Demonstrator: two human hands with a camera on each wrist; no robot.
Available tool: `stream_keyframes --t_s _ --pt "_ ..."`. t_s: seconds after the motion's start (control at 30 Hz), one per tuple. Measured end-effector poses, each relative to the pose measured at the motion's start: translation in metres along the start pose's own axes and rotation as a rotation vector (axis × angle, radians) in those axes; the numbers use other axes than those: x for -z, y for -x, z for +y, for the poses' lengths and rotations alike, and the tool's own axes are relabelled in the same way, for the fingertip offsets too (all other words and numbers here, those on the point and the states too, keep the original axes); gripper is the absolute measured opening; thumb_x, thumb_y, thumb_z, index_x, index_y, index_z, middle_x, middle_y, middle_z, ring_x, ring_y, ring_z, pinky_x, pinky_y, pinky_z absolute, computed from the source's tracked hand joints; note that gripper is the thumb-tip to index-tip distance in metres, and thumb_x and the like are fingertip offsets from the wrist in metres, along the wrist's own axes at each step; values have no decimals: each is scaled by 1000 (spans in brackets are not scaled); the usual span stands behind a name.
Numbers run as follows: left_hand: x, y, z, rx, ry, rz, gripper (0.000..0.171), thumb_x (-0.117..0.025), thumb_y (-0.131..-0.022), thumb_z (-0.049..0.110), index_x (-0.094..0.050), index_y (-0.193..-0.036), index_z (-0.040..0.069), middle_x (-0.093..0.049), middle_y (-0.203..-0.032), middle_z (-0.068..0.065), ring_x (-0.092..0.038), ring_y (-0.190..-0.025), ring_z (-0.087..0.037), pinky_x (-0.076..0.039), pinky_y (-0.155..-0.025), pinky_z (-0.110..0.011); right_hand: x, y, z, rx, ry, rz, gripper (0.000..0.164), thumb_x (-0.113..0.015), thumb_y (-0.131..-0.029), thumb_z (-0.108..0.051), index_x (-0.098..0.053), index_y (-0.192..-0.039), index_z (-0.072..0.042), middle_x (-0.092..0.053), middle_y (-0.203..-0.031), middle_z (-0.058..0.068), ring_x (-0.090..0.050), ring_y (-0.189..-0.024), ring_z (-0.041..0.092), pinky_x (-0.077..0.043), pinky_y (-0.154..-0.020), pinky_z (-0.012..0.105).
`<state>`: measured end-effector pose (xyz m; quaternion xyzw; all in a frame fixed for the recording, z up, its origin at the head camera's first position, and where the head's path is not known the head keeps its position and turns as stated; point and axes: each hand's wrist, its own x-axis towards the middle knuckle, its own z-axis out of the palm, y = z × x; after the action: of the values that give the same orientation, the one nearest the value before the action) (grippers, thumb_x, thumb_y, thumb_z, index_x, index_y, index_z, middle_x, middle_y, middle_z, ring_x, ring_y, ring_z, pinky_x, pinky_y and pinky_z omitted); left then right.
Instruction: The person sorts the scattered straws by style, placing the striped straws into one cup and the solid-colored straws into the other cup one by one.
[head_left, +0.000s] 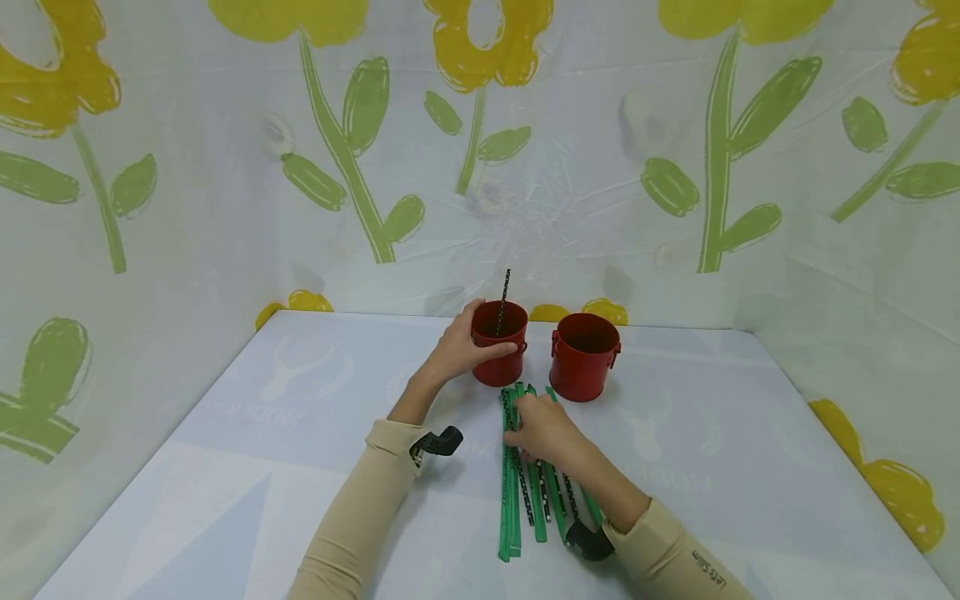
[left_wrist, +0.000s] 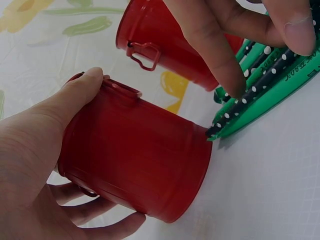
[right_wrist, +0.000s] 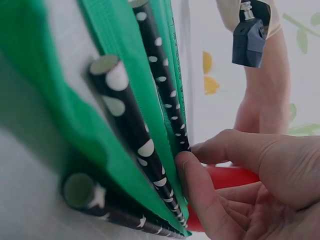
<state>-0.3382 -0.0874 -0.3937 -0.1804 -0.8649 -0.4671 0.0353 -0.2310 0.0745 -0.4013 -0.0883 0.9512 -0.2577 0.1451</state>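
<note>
My left hand (head_left: 457, 343) grips the left red bucket (head_left: 498, 368) around its side, thumb toward the front in the head view. One black straw with white dots (head_left: 506, 287) stands tilted in that bucket, rising above its rim. Over the bundle on the table, my right hand (head_left: 550, 429) has its fingers curled. In the right wrist view its thumb and index finger pinch at a black dotted straw (right_wrist: 167, 95). Other dotted straws (right_wrist: 145, 145) lie beside it, among flat green strips (head_left: 510, 512) with printed lettering. The far ends of several straws are hidden by the right hand.
A second red bucket (head_left: 577, 372) with side handles stands right of the first, just behind the bundle. The pale table (head_left: 315, 500) meets a flower-printed curtain (head_left: 570, 167) at the back and both sides. Black wrist cameras (head_left: 442, 441) are worn at both sleeves.
</note>
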Motion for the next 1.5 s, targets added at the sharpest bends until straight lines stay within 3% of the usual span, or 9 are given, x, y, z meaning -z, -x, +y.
stream_keyframes --t_s 0.23,0.5,0.9,1.5 --pt "-1 0 0 -3 1 2 98 -71 -69 52 -19 -143 16 -42 -134 2 -44 -120 -16 -48 -92 -40 1 0 1 6 -7 7 39 -71 -77 -25 -58 -107 -4 -58 -58 3 -59 -46 11 -50 -50 19" --pt "-2 0 -2 -8 6 8 96 -71 -69 52 -20 -142 18 -43 -133 3 -45 -120 -16 -48 -92 -40 3 2 0 -11 -37 -6 60 -71 -78 -23 -47 -130 -4 -59 -59 4 -60 -47 12 -50 -51 20" --pt "-2 0 -4 -2 16 9 97 -71 -68 54 -20 -142 20 -43 -133 4 -45 -120 -16 -48 -92 -41 11 4 2 0 -94 -23 62 -70 -78 -22 -45 -132 -4 -63 -62 3 -62 -49 14 -51 -48 20" --pt "-3 -1 -4 3 12 14 95 -71 -67 54 -21 -141 24 -43 -132 5 -45 -119 -15 -49 -90 -40 36 5 9 -6 -126 55 56 -69 -79 -19 -49 -129 -4 -70 -81 9 -63 -50 14 -53 -54 21"
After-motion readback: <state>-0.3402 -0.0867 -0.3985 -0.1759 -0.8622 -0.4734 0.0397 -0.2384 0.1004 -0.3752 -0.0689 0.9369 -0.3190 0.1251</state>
